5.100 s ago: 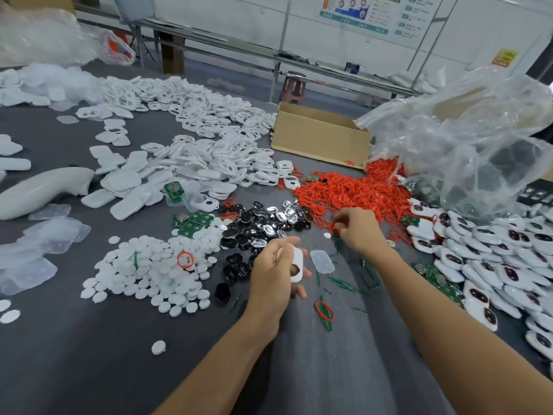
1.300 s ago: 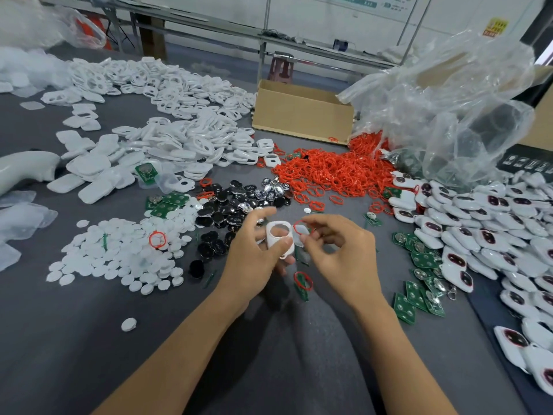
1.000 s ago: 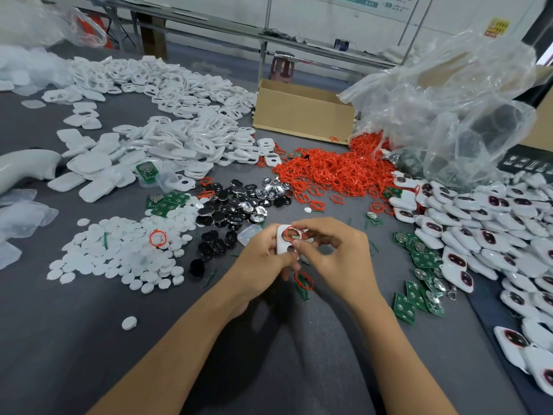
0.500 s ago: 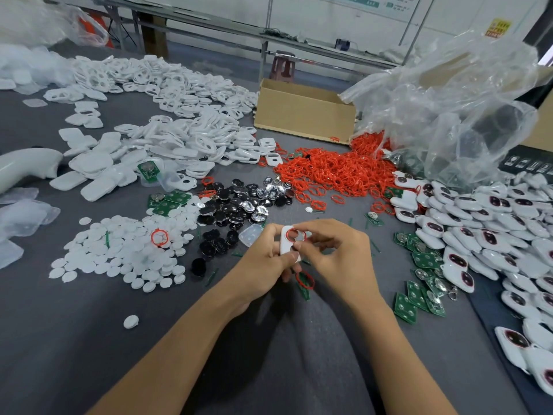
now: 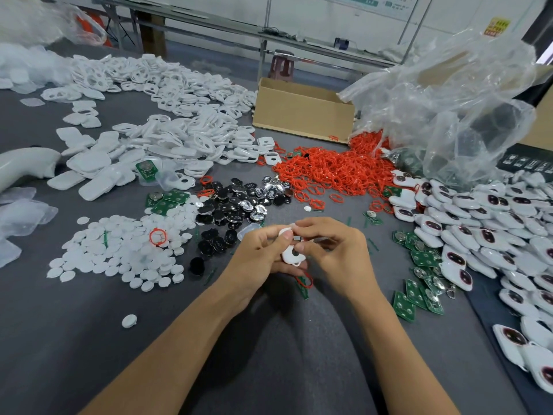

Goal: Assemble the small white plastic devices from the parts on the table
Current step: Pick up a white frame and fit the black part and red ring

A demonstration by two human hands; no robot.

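Observation:
My left hand (image 5: 257, 253) grips a small white plastic shell (image 5: 289, 255) with an oval hole, just above the grey table (image 5: 89, 339). My right hand (image 5: 335, 250) meets it from the right, thumb and fingertips pinching the same shell near its top. The red ring seated in the shell is hidden under my fingers. Loose parts surround the hands: white round caps (image 5: 119, 250), black and silver discs (image 5: 236, 208), red rings (image 5: 335, 172), green circuit boards (image 5: 419, 283), white shells (image 5: 179, 139).
Finished white devices with dark windows (image 5: 493, 229) pile up at the right. A cardboard box (image 5: 302, 110) and a clear plastic bag (image 5: 449, 109) stand behind. One red ring (image 5: 305, 280) lies under my hands, and a white curved tool (image 5: 21, 166) at the far left.
My right hand picked a red ring from the pile, brought it to the shell in my left hand and pressed it in. The shell now tilts lower, ring covered by fingers.

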